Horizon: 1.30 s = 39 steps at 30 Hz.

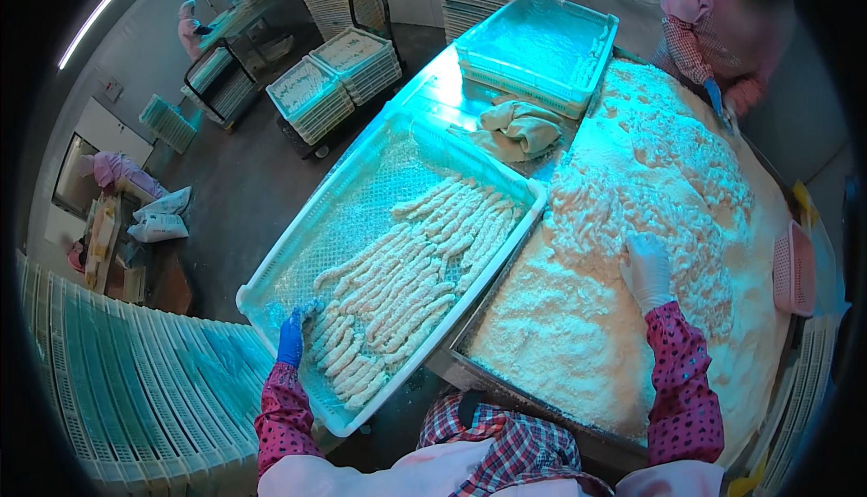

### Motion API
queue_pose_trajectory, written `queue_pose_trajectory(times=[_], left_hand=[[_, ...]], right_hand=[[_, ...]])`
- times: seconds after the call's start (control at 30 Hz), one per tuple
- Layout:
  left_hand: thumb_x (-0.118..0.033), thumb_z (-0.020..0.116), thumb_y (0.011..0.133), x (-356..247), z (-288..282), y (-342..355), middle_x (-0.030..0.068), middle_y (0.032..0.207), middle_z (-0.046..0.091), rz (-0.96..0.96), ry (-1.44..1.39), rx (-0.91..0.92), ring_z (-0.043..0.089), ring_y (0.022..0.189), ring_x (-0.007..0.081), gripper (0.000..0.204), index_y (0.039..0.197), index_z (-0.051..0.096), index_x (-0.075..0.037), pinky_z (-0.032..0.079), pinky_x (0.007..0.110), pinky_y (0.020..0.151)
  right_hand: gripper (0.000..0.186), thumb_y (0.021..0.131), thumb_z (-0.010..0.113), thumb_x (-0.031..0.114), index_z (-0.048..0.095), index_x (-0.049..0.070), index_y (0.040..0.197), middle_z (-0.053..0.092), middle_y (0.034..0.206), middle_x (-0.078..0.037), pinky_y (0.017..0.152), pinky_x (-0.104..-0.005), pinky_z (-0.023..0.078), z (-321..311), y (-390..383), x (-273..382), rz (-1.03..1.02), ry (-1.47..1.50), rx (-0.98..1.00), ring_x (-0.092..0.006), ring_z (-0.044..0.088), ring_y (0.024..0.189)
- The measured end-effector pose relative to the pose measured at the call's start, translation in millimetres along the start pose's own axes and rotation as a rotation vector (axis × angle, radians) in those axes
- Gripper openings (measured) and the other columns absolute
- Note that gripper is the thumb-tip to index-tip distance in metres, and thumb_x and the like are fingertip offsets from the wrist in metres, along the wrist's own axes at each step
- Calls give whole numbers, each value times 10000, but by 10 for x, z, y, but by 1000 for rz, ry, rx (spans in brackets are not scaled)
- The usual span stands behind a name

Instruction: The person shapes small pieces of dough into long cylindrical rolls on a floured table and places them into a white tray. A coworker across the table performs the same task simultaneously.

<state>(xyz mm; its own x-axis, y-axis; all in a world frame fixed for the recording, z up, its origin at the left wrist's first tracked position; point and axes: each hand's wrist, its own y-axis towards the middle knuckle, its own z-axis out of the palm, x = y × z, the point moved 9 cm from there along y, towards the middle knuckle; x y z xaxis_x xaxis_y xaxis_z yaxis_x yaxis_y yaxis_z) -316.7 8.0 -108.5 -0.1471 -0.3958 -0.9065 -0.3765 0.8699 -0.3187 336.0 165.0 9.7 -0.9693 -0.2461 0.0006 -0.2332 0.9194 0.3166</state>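
My left hand, in a blue glove, is at the near left side of a large turquoise mesh tray. Its fingers are drawn together beside the ends of some strips; whatever they pinch is hidden. Rows of crumb-coated strips lie side by side across the tray's near and right part. My right hand, gloved and white with crumbs, rests on a heap of loose coated strips, thumb apart from the fingers. Pale crumbs spread around that heap on the worktable.
Behind the tray lie a crumpled cloth and stacked turquoise trays. A co-worker stands across the heap at far right. A pink basket sits at the right edge. Stacked trays crowd the near left; a loaded trolley stands beyond.
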Motion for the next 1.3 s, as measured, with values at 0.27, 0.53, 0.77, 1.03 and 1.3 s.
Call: queue_pose_trajectory(times=[0.27,0.53,0.77,1.03,1.3], left_hand=[[-201,375,942,-711,904,-101,120,1282,505,-1,-241,-43,490,1163,234,403,1289,468,-18,347,372,993],[-132,562,852,-1605,3491,-1188,186,1205,528,741,275,564,492,1134,330,475,1302,439,-46,382,394,954],[-202,574,813,-1404,5328,-2313,163,1111,563,1040,474,778,559,959,339,486,1267,464,-68,460,410,786],[-163,633,723,-1485,5244,-2525,103,1188,539,1273,576,795,550,1002,293,509,1213,508,-105,447,387,835],[-109,611,740,-1395,5132,-2113,52,1013,605,1292,602,686,573,867,262,336,1074,605,-151,469,378,725]], right_hand=[[182,660,676,106,589,70,816,588,727,-87,638,-345,465,-499,-337,-431,340,570,-76,-250,588,700],[424,677,728,192,569,93,1058,554,1067,-94,825,-400,434,-274,-1788,5,356,413,129,-290,536,943],[188,771,595,81,607,72,958,583,997,-100,846,-370,426,-332,-2220,-131,391,441,-62,-297,551,918],[438,730,660,243,541,108,1129,556,1091,-79,913,-456,355,-742,-2332,-147,341,229,2,-290,478,1060],[294,725,640,224,597,110,993,576,979,-68,835,-468,397,-191,-2572,-758,485,330,170,-272,528,948]])
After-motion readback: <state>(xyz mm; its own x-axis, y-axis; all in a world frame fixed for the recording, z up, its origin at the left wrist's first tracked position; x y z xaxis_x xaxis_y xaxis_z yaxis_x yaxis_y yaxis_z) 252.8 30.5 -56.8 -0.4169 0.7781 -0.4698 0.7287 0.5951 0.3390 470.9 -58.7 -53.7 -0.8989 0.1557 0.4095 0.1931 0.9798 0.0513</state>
